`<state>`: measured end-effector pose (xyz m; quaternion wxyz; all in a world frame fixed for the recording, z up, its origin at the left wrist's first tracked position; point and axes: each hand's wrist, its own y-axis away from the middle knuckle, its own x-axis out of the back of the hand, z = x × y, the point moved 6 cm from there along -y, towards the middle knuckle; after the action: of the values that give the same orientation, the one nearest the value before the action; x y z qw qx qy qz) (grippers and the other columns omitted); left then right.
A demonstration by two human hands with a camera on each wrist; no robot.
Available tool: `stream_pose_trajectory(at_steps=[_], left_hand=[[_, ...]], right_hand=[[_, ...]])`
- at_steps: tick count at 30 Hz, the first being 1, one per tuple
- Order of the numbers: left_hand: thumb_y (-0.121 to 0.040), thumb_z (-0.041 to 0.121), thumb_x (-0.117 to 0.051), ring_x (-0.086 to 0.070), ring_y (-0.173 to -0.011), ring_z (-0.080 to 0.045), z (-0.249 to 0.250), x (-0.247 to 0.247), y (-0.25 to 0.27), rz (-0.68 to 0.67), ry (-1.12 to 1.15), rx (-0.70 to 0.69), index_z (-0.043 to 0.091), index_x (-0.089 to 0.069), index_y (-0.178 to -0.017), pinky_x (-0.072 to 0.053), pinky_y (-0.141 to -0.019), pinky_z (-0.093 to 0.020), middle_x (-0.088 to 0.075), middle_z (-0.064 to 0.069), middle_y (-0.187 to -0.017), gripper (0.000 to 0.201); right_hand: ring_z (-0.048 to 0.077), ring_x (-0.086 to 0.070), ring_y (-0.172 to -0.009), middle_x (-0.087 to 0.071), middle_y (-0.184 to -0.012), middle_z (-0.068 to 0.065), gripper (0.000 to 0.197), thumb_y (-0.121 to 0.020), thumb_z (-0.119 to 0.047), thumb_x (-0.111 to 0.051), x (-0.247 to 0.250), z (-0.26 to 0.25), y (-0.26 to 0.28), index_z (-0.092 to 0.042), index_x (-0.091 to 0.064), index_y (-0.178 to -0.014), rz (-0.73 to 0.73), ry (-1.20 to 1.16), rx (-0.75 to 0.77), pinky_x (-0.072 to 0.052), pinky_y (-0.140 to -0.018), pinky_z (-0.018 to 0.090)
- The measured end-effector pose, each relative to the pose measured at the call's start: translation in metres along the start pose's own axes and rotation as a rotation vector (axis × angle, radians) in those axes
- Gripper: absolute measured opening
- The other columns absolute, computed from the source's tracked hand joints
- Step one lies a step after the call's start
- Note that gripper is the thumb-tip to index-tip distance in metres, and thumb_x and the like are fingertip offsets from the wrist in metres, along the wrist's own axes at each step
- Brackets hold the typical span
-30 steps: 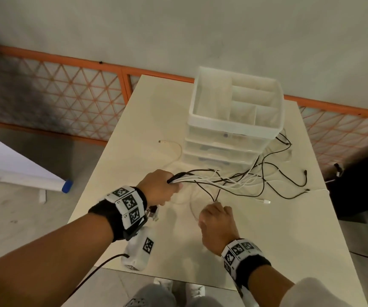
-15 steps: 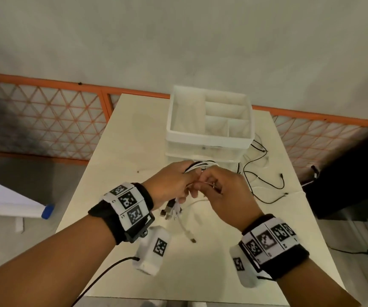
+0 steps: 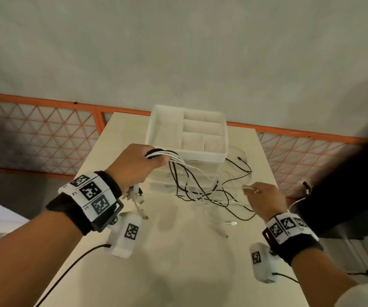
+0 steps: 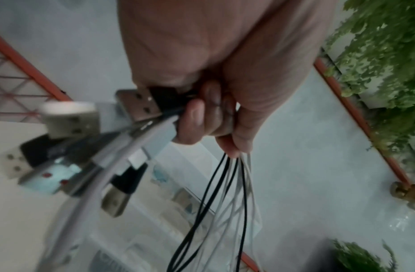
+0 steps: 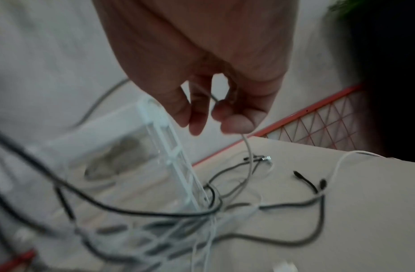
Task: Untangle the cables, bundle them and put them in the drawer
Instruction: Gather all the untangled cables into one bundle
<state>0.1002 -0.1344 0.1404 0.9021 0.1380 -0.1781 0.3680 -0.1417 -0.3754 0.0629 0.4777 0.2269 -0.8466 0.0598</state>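
My left hand is raised above the table and grips a bunch of black and white cables. Their USB plugs stick out below the fist, and the strands hang down from the fingers. A tangle of cables droops to the table in front of the white drawer unit. My right hand is out to the right and pinches one thin white cable between thumb and fingers. The drawers look closed.
The beige table ends at an orange lattice railing behind and to both sides. Loose cable ends lie to the right of the drawer unit. A dark object fills the right side.
My hands were together at the bunch; the right hand has pulled away to the right with one white cable, and the left hand has lifted the bunch higher.
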Motion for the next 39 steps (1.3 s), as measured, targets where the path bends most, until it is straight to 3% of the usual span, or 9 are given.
stream_pose_trajectory(at_steps=[6,10,13,15,19,24,28,34,39], left_hand=[[-0.084,0.041,-0.073,-0.031,-0.049,-0.012,-0.002,-0.009,0.010,-0.129,0.045,0.115,0.008,-0.066,-0.083,-0.032,-0.049,-0.024,-0.038,0.008,-0.050,0.033],[-0.086,0.059,-0.060,-0.031,-0.049,-0.012,-0.005,-0.014,0.014,-0.110,0.125,0.196,0.006,-0.066,-0.086,-0.032,-0.049,-0.024,-0.036,0.004,-0.060,0.053],[-0.098,0.045,-0.052,-0.028,-0.047,-0.011,-0.006,-0.015,0.015,-0.062,0.167,0.174,0.004,-0.068,-0.086,-0.029,-0.048,-0.025,-0.035,0.006,-0.055,0.046],[-0.099,0.039,-0.052,-0.026,-0.048,-0.012,-0.006,-0.017,0.016,-0.062,0.150,0.136,0.003,-0.072,-0.089,-0.027,-0.049,-0.025,-0.035,0.009,-0.051,0.043],[-0.101,0.035,-0.049,-0.028,-0.052,-0.014,-0.004,-0.025,0.018,-0.095,0.000,0.040,0.010,-0.073,-0.092,-0.026,-0.053,-0.029,-0.037,0.003,-0.058,0.036],[-0.098,0.026,-0.057,-0.044,-0.046,0.003,0.005,-0.059,0.025,-0.288,-0.257,-0.102,0.013,-0.070,-0.104,-0.034,-0.049,-0.013,-0.057,0.005,-0.069,0.020],[-0.086,0.013,-0.058,-0.066,-0.102,-0.003,0.023,-0.090,0.037,-0.487,-0.180,-0.193,0.016,-0.064,-0.119,-0.052,-0.091,-0.024,-0.071,0.004,-0.113,0.034],[-0.090,0.022,-0.063,-0.056,-0.070,-0.015,0.006,-0.080,0.031,-0.387,-0.041,-0.119,0.023,-0.049,-0.101,-0.048,-0.066,-0.037,-0.066,-0.005,-0.083,0.018],[-0.100,0.026,-0.048,-0.050,-0.067,-0.004,-0.001,-0.086,0.031,-0.392,-0.220,-0.216,0.026,-0.060,-0.102,-0.044,-0.069,-0.028,-0.057,0.009,-0.077,0.013]], right_hand=[[0.025,-0.067,-0.055,-0.072,-0.071,0.011,0.040,-0.094,-0.041,-0.060,0.036,-0.013,-0.026,-0.008,-0.070,-0.075,0.035,-0.267,-0.069,-0.063,-0.070,0.046],[0.022,-0.065,-0.060,-0.072,-0.083,0.005,0.025,-0.097,-0.037,-0.058,0.058,-0.039,-0.033,-0.019,-0.067,-0.083,0.146,-0.494,0.101,-0.061,-0.079,0.053],[0.021,-0.071,-0.069,-0.070,-0.104,-0.001,0.012,-0.098,-0.021,-0.056,0.046,-0.040,-0.032,-0.028,-0.065,-0.094,0.054,-0.414,0.171,-0.062,-0.074,0.044],[0.023,-0.071,-0.080,-0.063,-0.131,-0.001,0.033,-0.094,-0.011,-0.057,0.021,-0.022,-0.031,-0.034,-0.062,-0.117,-0.129,-0.259,0.150,-0.060,-0.073,0.039],[0.028,-0.054,-0.127,-0.049,-0.148,0.008,0.068,-0.089,-0.022,-0.065,-0.019,-0.004,-0.009,-0.030,-0.037,-0.151,-0.386,0.199,0.157,-0.046,-0.100,0.033],[0.007,-0.059,-0.115,-0.062,-0.126,-0.014,0.062,-0.082,-0.034,-0.078,-0.007,-0.082,0.048,-0.038,-0.051,-0.138,-0.347,-0.151,0.507,-0.042,-0.087,0.016],[0.005,-0.066,-0.110,-0.069,-0.119,-0.009,0.088,-0.075,-0.013,-0.080,-0.023,-0.135,0.089,-0.029,-0.038,-0.150,-0.429,-0.217,0.838,-0.050,-0.094,0.018],[0.003,-0.061,-0.059,-0.074,-0.082,-0.001,0.041,-0.078,-0.013,-0.079,-0.007,-0.119,0.066,-0.030,-0.068,-0.114,-0.290,-0.392,0.523,-0.047,-0.059,0.019],[0.002,-0.064,-0.062,-0.073,-0.078,-0.008,0.019,-0.082,-0.021,-0.079,0.001,-0.106,0.064,-0.032,-0.073,-0.096,-0.273,-0.411,0.473,-0.048,-0.060,0.016]])
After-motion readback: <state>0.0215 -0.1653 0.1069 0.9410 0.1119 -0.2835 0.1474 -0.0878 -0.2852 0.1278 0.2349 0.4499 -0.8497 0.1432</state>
